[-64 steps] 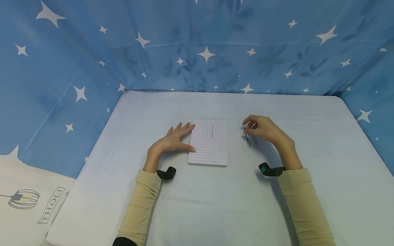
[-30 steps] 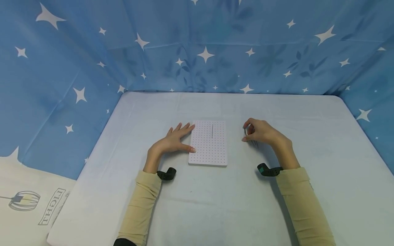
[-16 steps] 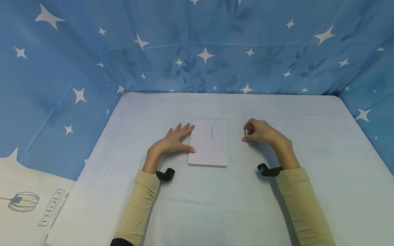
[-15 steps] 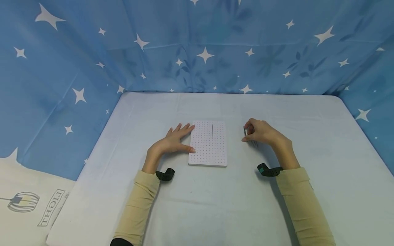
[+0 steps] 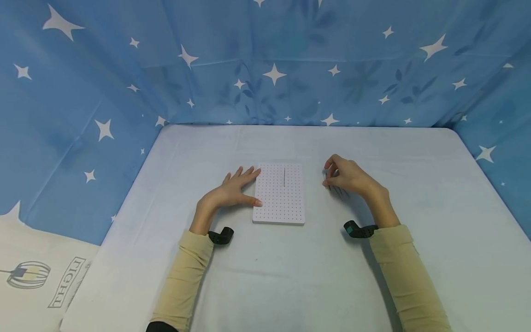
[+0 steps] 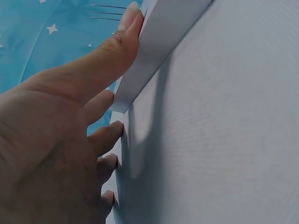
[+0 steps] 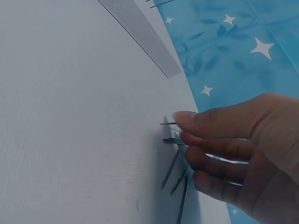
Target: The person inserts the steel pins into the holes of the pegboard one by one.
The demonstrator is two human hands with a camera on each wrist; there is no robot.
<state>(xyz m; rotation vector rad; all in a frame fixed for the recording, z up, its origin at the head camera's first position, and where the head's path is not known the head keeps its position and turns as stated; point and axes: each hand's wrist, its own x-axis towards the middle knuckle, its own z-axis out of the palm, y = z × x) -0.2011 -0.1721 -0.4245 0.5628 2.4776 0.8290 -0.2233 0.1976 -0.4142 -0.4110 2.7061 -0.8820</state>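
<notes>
My left hand (image 5: 230,191) is spread at the left side of a white pegboard (image 5: 286,210) full of small holes. Its thumb (image 6: 126,39) touches the board's edge, and the index fingertip reaches the far left corner. Thin metal nails (image 6: 105,12) stand up from the board, showing as one dark line in the head view. To the right of the board, my right hand (image 5: 350,177) pinches a nail (image 7: 168,123) between thumb and fingers, its pointed end showing past the thumb. Several loose nails (image 7: 170,169) lie on the table under these fingers, partly hidden by them.
A white cloth covers the table (image 5: 265,286). Blue curtains with white stars (image 5: 274,60) rise behind it and along both sides. Cream cloth with a printed lamp (image 5: 29,275) hangs at the left.
My right hand went down to the loose nails, then rose slightly and shifted away from me with a nail pinched. My left hand has stayed at the pegboard.
</notes>
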